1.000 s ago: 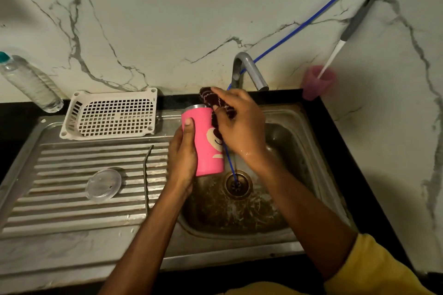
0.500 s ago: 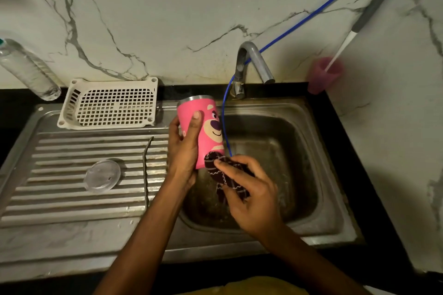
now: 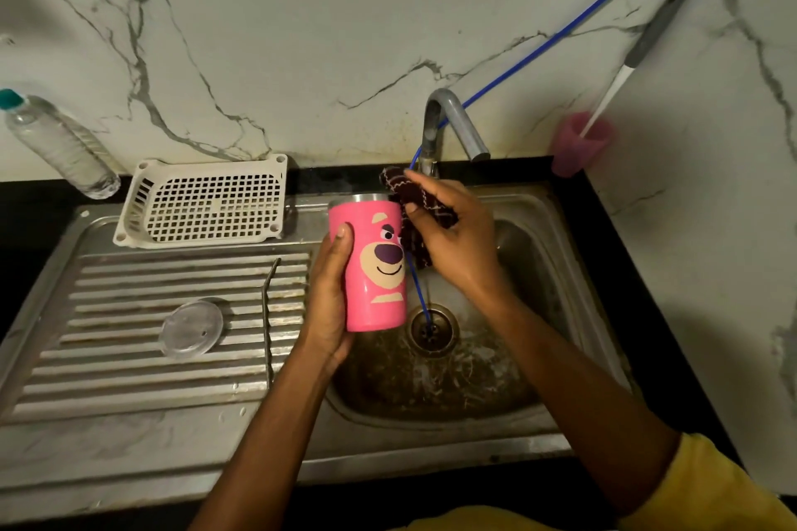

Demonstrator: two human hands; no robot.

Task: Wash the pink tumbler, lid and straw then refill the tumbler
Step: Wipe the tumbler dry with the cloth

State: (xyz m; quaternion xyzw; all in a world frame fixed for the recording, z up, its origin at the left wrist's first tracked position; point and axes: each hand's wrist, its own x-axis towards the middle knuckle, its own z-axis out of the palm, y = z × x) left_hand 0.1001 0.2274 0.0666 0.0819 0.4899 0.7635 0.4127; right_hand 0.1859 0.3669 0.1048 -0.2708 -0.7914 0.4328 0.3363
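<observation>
Bearing a bear face but no readable writing, the pink tumbler (image 3: 374, 265) stood upright over the sink (image 3: 573, 297), left hand (image 3: 330, 293) wrapped around it, right hand (image 3: 453, 237) pressing a dark cloth (image 3: 425, 203) against its upper right side.

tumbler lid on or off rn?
Off. The clear lid lies flat on the ribbed drainboard, apart from the pink tumbler, which the left hand holds upright, steel rim bare.

Steel drainboard (image 3: 129, 435) w/ clear lid (image 3: 191, 329), metal straw (image 3: 267, 315), white basket (image 3: 202, 203).
</observation>
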